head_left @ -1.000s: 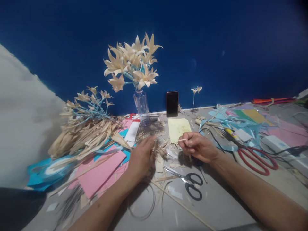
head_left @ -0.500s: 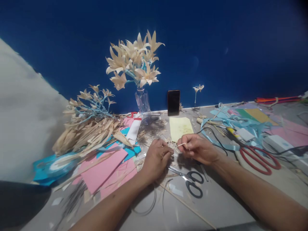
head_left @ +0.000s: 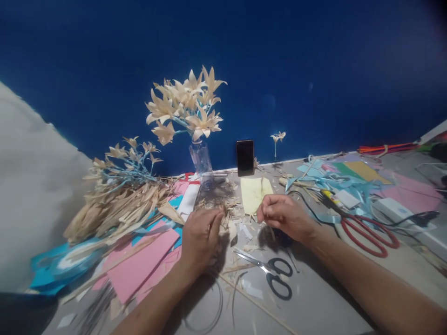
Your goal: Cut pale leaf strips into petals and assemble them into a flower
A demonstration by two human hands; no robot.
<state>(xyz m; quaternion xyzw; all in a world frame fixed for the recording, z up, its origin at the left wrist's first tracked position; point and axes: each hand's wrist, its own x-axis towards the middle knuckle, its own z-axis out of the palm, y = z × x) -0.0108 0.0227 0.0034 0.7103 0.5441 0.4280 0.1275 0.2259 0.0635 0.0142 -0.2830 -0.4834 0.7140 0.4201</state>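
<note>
My left hand (head_left: 202, 237) is closed, thumb against the curled fingers, over dry scraps left of the scissors (head_left: 267, 272); what it holds, if anything, is hidden. In front of the yellow paper (head_left: 253, 191), my right hand (head_left: 284, 214) has thumb and fingers pinched together, with anything between them too small to make out. The black-handled scissors lie between my forearms. Dry plant scraps and white bits (head_left: 245, 231) cover the table between the hands.
Behind stand a bottle (head_left: 202, 163) of pale flowers (head_left: 190, 104) and an upright phone (head_left: 245, 158). Dry husks (head_left: 115, 207) and pink sheets (head_left: 143, 265) lie left. At right are red-handled scissors (head_left: 370, 235), blue ribbon (head_left: 359, 195) and cables.
My hands have moved apart, the left one going left. The pale strip seen at my right fingertips no longer shows. The view has shifted slightly.
</note>
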